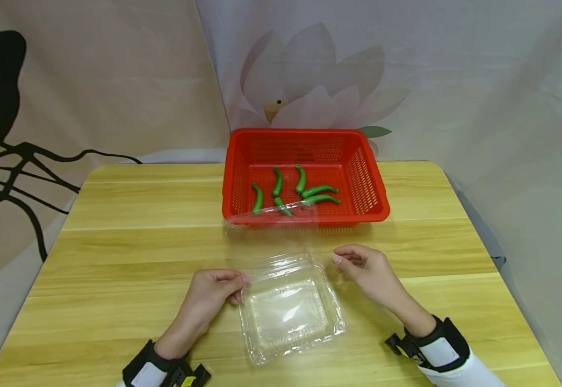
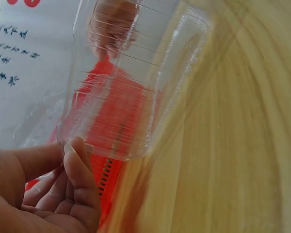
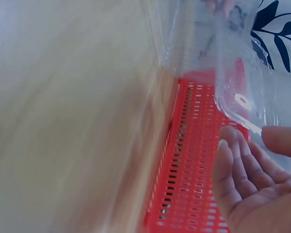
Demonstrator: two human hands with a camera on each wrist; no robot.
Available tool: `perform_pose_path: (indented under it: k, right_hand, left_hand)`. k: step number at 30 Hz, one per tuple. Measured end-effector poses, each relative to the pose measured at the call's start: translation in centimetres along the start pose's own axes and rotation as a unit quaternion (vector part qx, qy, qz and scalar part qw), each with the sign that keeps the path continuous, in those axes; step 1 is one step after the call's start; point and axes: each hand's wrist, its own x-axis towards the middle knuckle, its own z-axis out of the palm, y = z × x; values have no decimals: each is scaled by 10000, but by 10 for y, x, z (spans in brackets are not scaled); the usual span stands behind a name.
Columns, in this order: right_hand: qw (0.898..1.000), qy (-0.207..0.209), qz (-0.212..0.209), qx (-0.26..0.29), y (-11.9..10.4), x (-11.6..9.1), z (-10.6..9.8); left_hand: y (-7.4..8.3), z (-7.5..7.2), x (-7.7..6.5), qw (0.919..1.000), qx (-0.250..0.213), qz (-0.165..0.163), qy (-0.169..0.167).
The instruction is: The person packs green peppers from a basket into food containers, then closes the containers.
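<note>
From my remote station, I report the left hand [image 1: 215,293] pinching a clear box [image 1: 290,312] by its left side, between thumb and fingers, near the fold. The right hand [image 1: 368,271] is empty, fingers loosely bent, thumb apart from them in the right wrist view; it is held just beside the box's right side. I find the box unfolded in front of the person, base nearer, lid [image 1: 271,236] raised on the far side, and nothing visible inside. I cannot tell whether the base touches the tabletop [image 1: 131,242]. Beyond the box, I record a red basket [image 1: 380,201] at the tabletop's far edge, its walls perforated. In the head view, the lid's far edge overlaps the basket's near rim; contact cannot be determined. I count six green peppers [image 1: 319,191] in view, all in the basket, lying loose on its floor. Both wrists carry black bands [image 1: 442,344]. A printed cloth [image 1: 455,80] hangs behind.
</note>
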Motion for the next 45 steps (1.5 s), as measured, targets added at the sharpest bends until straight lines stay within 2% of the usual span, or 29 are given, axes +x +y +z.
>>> perform_pose_path:
  k: [7, 12, 19, 25, 32, 36, 45]
  right_hand:
    - [9996, 170, -98, -200, -4, 3, -13]
    - [9984, 214, -358, -390, -10, 7, -19]
    - [9905, 504, -841, -962, -19, 15, -25]
    - [9835, 609, -1315, -1085, -31, 21, -32]
    - [9788, 660, -1548, -1169, -45, 34, -44]
    - [9784, 635, -1531, -1236, -50, 45, -50]
    - [9783, 386, -1167, -1665, -59, 69, -62]
  left_hand:
    - [-2, -2, 0, 9999, 89, 44, 84]
    - [-4, -4, -1, 9999, 32, 85, 129]
    - [-4, -5, -3, 9997, -8, 178, 146]
    - [-4, -7, -3, 9995, -22, 272, 170]
    - [-3, -8, -5, 9996, -100, 219, 178]
    - [-4, -8, -6, 9996, -153, 130, 173]
    - [-5, -8, -5, 9994, -269, 148, 172]
